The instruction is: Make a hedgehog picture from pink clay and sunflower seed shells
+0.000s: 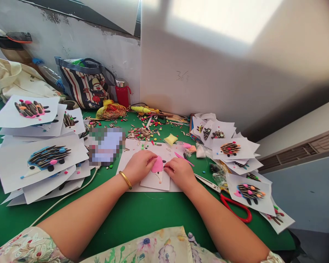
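A pink clay hedgehog body (157, 165) with a pale pointed face and small dark dots lies on a white card (155, 182). My left hand (142, 164) rests at its upper left edge, fingers bent and pressed together; what lies under the fingertips is hidden. On the opposite side, the thumb and forefinger of my right hand (182, 171) pinch a small black clay piece at the body's edge. Another black piece (164, 161) sits just above those fingertips. Under the card is a larger white sheet (131, 148). A pink clay tool (184, 159) lies beyond my right hand.
Stacks of hedgehog cards stand left (79, 146) and right (216, 155). Red-handled scissors (235, 208) lie by my right forearm. Sunflower seeds (139, 134), a yellow clay lump (170, 139), a blurred phone (106, 146) with its cable, a bag (82, 84) and a red bottle (122, 95) are behind.
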Motion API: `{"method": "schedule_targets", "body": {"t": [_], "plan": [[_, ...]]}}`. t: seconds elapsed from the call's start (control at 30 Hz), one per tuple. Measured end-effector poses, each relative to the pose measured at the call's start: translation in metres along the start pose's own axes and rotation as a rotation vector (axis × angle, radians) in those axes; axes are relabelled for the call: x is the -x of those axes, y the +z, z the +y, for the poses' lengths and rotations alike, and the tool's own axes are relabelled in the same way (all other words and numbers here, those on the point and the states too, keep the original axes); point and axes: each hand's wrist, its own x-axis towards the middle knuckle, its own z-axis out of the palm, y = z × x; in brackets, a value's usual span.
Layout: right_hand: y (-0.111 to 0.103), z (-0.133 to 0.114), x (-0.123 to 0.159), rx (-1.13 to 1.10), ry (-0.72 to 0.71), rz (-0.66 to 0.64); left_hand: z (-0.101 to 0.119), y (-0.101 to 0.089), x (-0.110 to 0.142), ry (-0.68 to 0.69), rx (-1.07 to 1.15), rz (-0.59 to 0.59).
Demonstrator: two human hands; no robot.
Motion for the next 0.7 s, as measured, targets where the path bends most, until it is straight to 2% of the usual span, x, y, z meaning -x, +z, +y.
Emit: {"method": "schedule_targets", "body": {"t": [0.23, 0.53, 0.7], "plan": [[0.0, -0.005, 0.002, 0.088, -0.044, -0.03, 0.002, -0.002, -0.001, -0.003, -0.003, -0.004], [-0.022, -0.001, 0.013, 0.044, -0.074, -0.154, -0.001, -0.001, -0.001, -0.022, -0.008, -0.016], [-0.022, -0.002, 0.015, 0.123, -0.121, -0.22, -0.001, -0.001, -0.001, -0.031, -0.011, -0.023]]}}
